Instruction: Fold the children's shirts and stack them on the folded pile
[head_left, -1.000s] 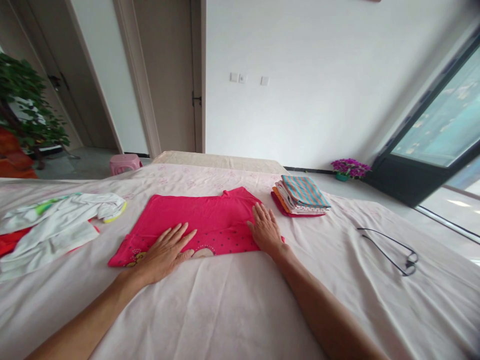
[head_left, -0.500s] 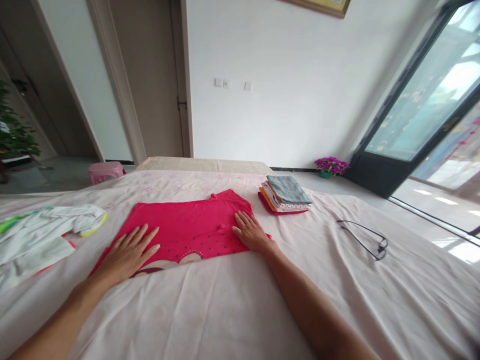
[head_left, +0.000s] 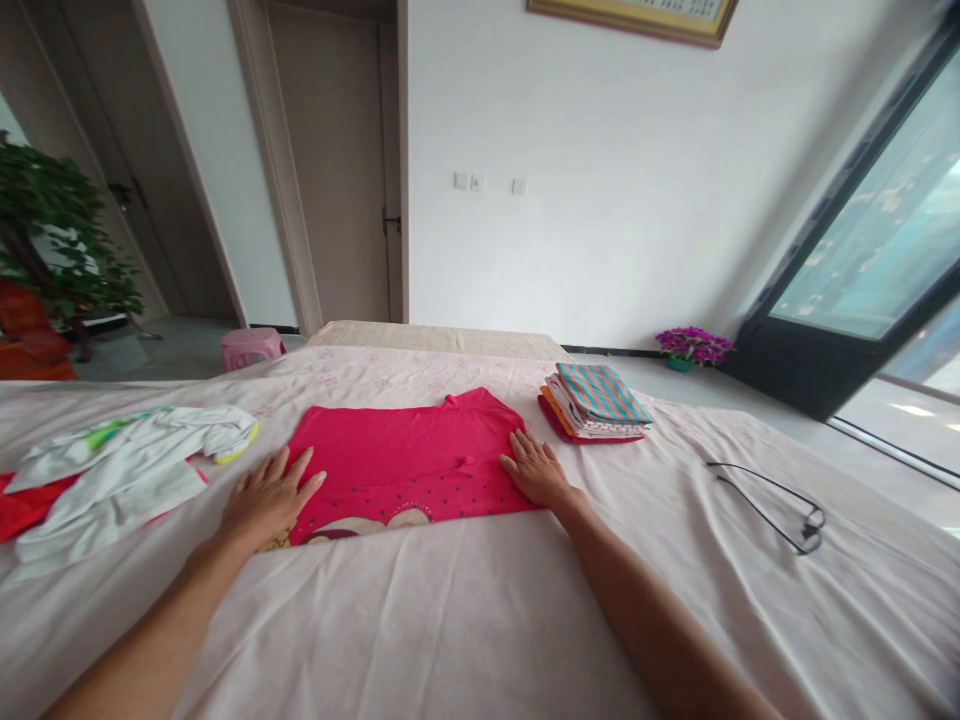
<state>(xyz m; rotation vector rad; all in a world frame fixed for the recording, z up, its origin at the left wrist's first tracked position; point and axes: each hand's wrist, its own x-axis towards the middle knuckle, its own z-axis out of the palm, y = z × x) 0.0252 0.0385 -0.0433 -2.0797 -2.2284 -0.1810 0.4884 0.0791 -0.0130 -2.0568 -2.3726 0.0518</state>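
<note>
A bright red-pink shirt [head_left: 397, 450], dotted and printed along its near side, lies folded over flat on the bed. My left hand [head_left: 266, 500] rests at the shirt's left edge, palm down with the thumb spread from the fingers. Over on the right edge, my right hand [head_left: 536, 470] lies flat, fingers stretched out. Both hands touch the cloth, and neither grips it. Just beyond my right hand sits a neat stack of folded clothes [head_left: 596, 400], a blue-and-orange checked piece on top.
Rumpled white clothes [head_left: 135, 480] lie on the left of the bed, with red cloth [head_left: 30, 510] beside them. Black-framed glasses [head_left: 780, 510] rest on the pale bedsheet [head_left: 420, 630] at right. A pink stool [head_left: 253, 347] and purple flowers [head_left: 694, 345] stand on the floor beyond.
The view has swung left, so the scene sits further right. My left hand has slid outward to the shirt's left edge, and my right hand has shifted slightly outward too.
</note>
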